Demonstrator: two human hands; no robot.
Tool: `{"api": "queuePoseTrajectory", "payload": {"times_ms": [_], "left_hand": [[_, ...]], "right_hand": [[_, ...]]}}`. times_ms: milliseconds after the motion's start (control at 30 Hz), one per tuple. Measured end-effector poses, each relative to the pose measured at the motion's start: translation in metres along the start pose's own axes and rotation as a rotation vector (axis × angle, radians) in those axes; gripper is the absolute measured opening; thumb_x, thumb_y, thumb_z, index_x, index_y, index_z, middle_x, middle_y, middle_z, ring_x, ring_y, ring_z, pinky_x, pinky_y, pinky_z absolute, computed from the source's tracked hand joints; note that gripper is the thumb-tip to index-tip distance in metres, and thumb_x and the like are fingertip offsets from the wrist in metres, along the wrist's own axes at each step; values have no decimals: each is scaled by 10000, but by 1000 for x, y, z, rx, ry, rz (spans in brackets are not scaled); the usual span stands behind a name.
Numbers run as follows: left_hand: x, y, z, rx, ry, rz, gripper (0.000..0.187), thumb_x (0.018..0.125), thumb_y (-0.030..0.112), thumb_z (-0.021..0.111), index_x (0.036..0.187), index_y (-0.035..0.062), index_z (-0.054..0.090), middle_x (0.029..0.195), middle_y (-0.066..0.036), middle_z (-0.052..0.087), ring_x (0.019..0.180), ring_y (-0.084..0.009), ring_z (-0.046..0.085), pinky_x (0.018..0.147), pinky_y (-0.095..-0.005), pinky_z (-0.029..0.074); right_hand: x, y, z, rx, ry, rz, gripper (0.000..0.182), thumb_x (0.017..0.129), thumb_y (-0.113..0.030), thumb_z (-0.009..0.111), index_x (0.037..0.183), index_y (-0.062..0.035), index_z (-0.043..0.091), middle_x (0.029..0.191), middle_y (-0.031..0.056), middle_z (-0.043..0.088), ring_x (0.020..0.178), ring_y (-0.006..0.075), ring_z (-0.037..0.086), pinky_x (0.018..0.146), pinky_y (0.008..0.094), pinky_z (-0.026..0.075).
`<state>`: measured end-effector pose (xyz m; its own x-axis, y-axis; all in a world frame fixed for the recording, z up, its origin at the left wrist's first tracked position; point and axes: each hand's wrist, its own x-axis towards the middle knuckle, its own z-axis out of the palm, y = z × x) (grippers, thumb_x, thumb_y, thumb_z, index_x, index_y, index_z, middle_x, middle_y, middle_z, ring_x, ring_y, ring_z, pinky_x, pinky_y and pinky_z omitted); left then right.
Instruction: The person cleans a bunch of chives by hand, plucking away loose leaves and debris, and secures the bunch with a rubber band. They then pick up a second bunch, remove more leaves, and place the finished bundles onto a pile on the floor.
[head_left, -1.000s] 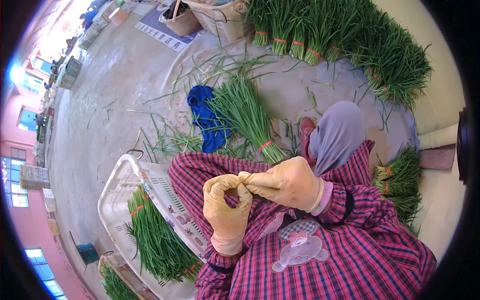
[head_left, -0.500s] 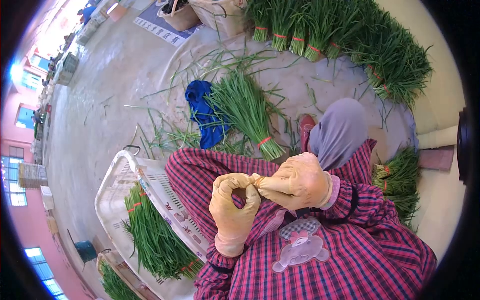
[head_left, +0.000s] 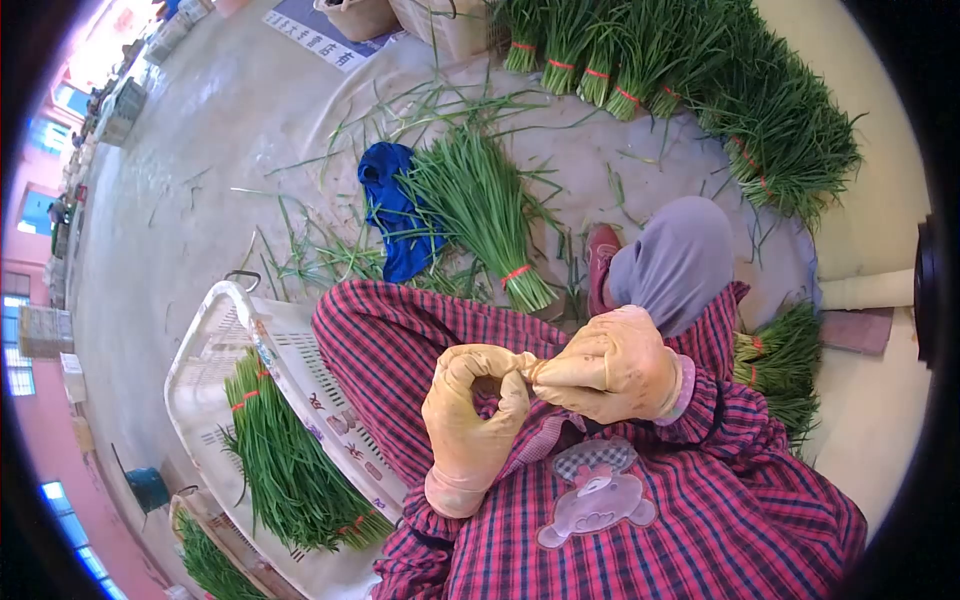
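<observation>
My left hand (head_left: pixel 472 420), in a yellowish rubber glove, curls into a ring with thumb and fingers closed. Its fingertips meet those of my right hand (head_left: pixel 612 368), gloved the same way and pinched shut. Whatever lies between the two pinches, perhaps a bit of glove or a thin band, is too small to make out. Both hands are held over my lap, above a checked red and navy smock (head_left: pixel 690 490). Beyond them on the floor sheet lies a bundle of long green stalks (head_left: pixel 478 205), tied with a red band, beside a blue cloth (head_left: pixel 395 215).
A white plastic basket (head_left: pixel 290 345) with banded green bundles stands at my left; another basket is partly visible below it. Several tied bundles (head_left: pixel 690 70) line the back right, and more bundles (head_left: pixel 780 365) lie at my right. Loose stalks (head_left: pixel 340 255) litter the sheet.
The view has shifted slightly, so the floor things sit a little further left and higher. Both hands keep their fingertips together, in nearly the same pose.
</observation>
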<state>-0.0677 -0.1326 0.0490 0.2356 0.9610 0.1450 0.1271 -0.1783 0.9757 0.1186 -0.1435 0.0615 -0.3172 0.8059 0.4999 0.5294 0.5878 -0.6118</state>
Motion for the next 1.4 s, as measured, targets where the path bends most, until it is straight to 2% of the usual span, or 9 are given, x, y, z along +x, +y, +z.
{"api": "queuePoseTrajectory", "payload": {"times_ms": [100,267,300,367,500,600,1000,1200,1400], "left_hand": [[-2,-2,-1,-176,-69,-189,126,849,-78,598,936,10,569,932,-67,602,780,-125,622,689,-232,519],[3,-9,-5,-521,-54,-523,49,943,38,557,972,-2,556,900,-60,615,749,-107,586,640,-236,480],[2,-11,-8,-533,-39,-493,84,945,62,568,994,-6,562,904,-62,624,752,-113,594,648,-238,488],[1,-3,-6,-531,-82,-486,150,935,93,593,1042,-8,560,992,-89,635,811,-143,614,731,-258,498],[4,2,-3,-668,-29,-300,299,932,24,571,1223,-21,518,1096,-126,635,927,-138,624,781,-246,502],[4,-3,-3,-815,-190,-182,506,909,-21,568,1390,-23,411,1295,-124,557,1144,-196,569,965,-303,457],[4,-11,-6,-651,-27,-260,252,893,-6,606,1143,-39,600,1099,-124,634,954,-162,630,852,-281,511],[6,-10,-12,-660,40,-281,161,934,67,577,1065,-22,608,1082,-122,642,912,-196,645,775,-294,509],[16,-16,-40,-1006,296,-286,179,971,180,551,1063,41,616,1046,-81,669,809,-154,574,691,-265,459]], "right_hand": [[-1,-3,3,212,1,248,101,755,-147,764,826,-100,711,658,57,651,530,201,613,468,308,462],[-3,-13,-2,625,150,305,110,829,-136,726,848,-30,701,658,71,652,562,132,627,493,258,475],[-1,-13,-2,627,146,302,110,829,-136,726,848,-30,701,658,71,652,562,132,627,493,258,475],[2,-14,-2,1088,48,728,125,902,-135,659,894,-15,692,677,56,658,604,101,623,524,241,483],[8,-15,-5,1202,-9,886,224,968,-206,573,953,-11,684,676,38,635,588,88,575,541,214,447],[13,-14,-4,1231,-9,933,256,971,-237,565,955,-13,688,660,29,620,568,81,561,522,212,432],[8,-10,8,1224,-60,1052,317,983,-302,541,1069,-19,656,661,42,637,537,105,582,474,229,436],[13,-5,-2,1263,211,960,394,1018,-318,437,1146,-7,642,637,28,594,531,89,529,532,215,437],[2,17,-7,1227,379,959,344,1004,-286,482,1142,-18,649,735,3,634,588,74,567,529,201,428]]}}
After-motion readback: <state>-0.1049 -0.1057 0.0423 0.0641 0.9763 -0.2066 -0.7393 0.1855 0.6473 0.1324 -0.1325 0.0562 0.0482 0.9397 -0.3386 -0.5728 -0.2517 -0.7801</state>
